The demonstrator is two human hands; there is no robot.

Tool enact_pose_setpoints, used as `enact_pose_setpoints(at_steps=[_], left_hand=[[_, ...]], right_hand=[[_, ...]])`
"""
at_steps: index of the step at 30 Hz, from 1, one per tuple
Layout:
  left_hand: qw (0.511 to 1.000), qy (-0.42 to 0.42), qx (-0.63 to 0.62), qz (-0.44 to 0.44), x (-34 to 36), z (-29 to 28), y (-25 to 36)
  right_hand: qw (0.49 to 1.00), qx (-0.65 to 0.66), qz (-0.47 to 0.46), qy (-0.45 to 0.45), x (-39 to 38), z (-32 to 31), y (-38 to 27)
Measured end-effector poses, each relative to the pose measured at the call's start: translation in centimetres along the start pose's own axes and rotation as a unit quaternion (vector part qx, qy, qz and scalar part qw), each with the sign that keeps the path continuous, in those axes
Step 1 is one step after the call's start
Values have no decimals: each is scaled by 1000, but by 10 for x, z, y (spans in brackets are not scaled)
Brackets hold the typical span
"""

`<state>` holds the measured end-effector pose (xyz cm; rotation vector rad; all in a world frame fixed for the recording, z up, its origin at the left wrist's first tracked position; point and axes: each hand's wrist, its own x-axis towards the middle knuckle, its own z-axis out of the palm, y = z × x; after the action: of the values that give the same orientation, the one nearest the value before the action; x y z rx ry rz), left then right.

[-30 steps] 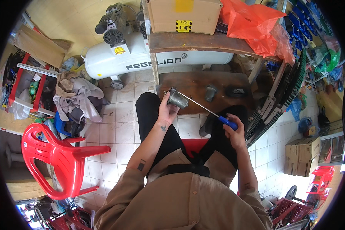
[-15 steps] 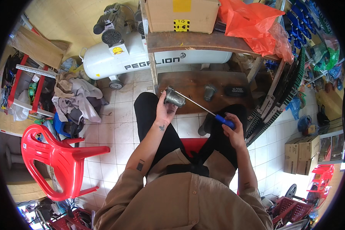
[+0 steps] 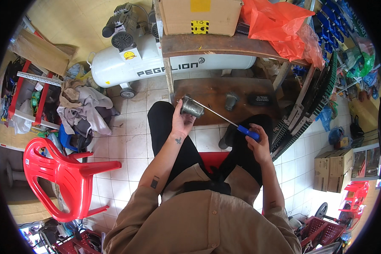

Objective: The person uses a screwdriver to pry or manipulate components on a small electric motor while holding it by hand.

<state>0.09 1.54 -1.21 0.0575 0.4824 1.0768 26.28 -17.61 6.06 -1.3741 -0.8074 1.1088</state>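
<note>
My left hand point(image 3: 182, 121) grips a grey metal cylindrical part point(image 3: 192, 108), lying on its side over the gap between my knees. My right hand point(image 3: 258, 139) holds the blue handle point(image 3: 247, 131) of a long screwdriver, whose shaft point(image 3: 219, 115) reaches diagonally to the upper edge of the cylinder; the tip's exact contact is too small to tell. Beyond them, on a low dark wooden board point(image 3: 199, 86), a second grey metal part point(image 3: 231, 100) stands beside a black flat case point(image 3: 259, 99).
A white compressor tank point(image 3: 114, 67) runs behind a wooden shelf point(image 3: 186, 44) carrying a cardboard box point(image 3: 201, 12) and an orange bag point(image 3: 275, 25). At left are a red plastic chair point(image 3: 55, 173) and piled cloths point(image 3: 84, 106); at right, curved black strips point(image 3: 309, 106) lean near boxes point(image 3: 330, 169).
My hands, the cylinder and the screwdriver have shifted very slightly left in view, along with the surroundings. My grips look the same.
</note>
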Motion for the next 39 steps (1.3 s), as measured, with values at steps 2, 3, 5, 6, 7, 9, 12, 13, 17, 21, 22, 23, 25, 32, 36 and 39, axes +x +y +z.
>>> enact_pose_setpoints(at_steps=[2,3,5,6,7,9,12,13,17,21,22,23,25,32,36,39], left_hand=[[1000,7,6,-10,0,0,-1],[1000,8,10,-10,0,-1,-2],[1000,10,19,-8,-2,2,-1],[1000,11,15,-7,-2,3,0],[1000,11,11,-7,-3,5,1],[1000,9,10,-4,-2,3,0],[1000,3,15,4,2,-3,0],[1000,5,10,4,1,-2,0],[1000,8,16,3,1,-2,-1],[1000,5,19,3,0,-2,0],[1000,5,17,3,1,-2,0],[1000,6,14,4,1,-2,0],[1000,3,12,2,1,-2,0],[1000,18,18,-4,1,-2,-1],[1000,9,24,-1,2,-4,-1],[1000,14,14,-4,2,-4,0]], right_hand=[[1000,-16,-21,-8,0,2,-2],[999,-22,-21,-10,-1,4,-3],[999,-8,36,-20,-3,8,-14],[995,12,94,-26,-5,9,-25],[987,32,152,-32,-7,9,-31],[990,11,129,-58,-3,-1,-24],[995,17,96,-18,-1,1,-13],[996,23,85,9,-1,2,-10],[996,-70,-55,-13,1,-1,4],[998,-7,56,-17,-4,13,-22],[992,40,119,-14,-6,16,-29],[990,20,134,-37,-4,10,-28],[983,-20,163,-82,0,-4,-22],[994,-87,-59,-13,0,3,0],[998,-3,59,-18,-5,13,-23],[991,-3,126,-52,-3,1,-23]])
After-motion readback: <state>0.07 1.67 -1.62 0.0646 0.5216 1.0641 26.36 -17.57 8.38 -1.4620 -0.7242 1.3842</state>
